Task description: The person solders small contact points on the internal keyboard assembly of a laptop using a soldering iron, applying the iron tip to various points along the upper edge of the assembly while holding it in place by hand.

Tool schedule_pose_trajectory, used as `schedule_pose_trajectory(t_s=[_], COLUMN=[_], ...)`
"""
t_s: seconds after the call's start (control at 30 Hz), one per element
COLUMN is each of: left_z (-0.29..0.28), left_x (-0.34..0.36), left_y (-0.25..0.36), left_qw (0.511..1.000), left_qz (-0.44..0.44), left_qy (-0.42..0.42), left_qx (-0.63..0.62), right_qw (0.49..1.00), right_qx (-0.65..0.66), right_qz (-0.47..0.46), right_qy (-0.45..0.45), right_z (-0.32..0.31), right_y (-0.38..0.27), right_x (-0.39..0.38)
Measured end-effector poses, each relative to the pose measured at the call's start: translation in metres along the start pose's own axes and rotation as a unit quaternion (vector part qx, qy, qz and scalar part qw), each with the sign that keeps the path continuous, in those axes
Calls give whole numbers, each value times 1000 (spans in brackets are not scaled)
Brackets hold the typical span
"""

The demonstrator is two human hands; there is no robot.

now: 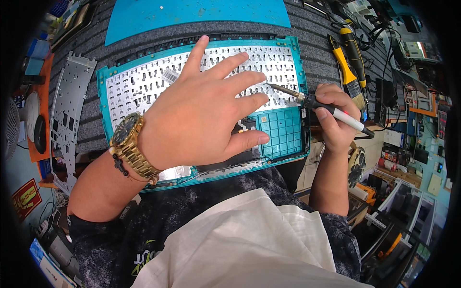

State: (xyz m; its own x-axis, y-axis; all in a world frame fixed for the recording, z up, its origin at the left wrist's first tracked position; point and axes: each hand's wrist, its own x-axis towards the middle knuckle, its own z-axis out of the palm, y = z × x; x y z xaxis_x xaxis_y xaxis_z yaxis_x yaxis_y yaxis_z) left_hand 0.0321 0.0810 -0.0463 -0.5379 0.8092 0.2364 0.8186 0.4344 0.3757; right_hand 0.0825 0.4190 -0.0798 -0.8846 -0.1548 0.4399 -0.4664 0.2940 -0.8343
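Note:
Before me lies a teal laptop top case [284, 152], inner side up, with a silver perforated keyboard backplate [144, 72] set in it. My left hand [201, 110] rests spread over the plate with its fingers apart, hiding much of the plate's middle and part of the touchpad area. My right hand [336, 115] grips a soldering iron [343, 117] by its white and black handle. Its metal tip points left and is at the plate, near my left fingertips; whether it touches cannot be made out. A barcode label [170, 75] shows beside my left hand.
A blue mat [197, 14] lies beyond the case on the grey ribbed bench cover [317, 62]. Right of the case are a yellow-handled brush [343, 62] and a screwdriver [354, 55]. A silver perforated metal plate [72, 101] lies at left. Cables and shelves crowd the right.

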Motion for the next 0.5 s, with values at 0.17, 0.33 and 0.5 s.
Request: schedule_pose_trajectory(t_s=[0.17,0.33,0.5], left_z=[0,1,1], left_x=[0,0,0], left_y=[0,-1,0], left_qw=[1000,1000,1000], left_qz=[0,1,1], left_qy=[0,1,1], left_qx=[-1,-2,-3], right_qw=[1000,1000,1000], right_qx=[1,-2,-7], right_qz=[-3,-2,-5], right_qy=[-2,-7,7], right_z=[0,1,0], right_y=[0,0,0], right_x=[0,0,0])
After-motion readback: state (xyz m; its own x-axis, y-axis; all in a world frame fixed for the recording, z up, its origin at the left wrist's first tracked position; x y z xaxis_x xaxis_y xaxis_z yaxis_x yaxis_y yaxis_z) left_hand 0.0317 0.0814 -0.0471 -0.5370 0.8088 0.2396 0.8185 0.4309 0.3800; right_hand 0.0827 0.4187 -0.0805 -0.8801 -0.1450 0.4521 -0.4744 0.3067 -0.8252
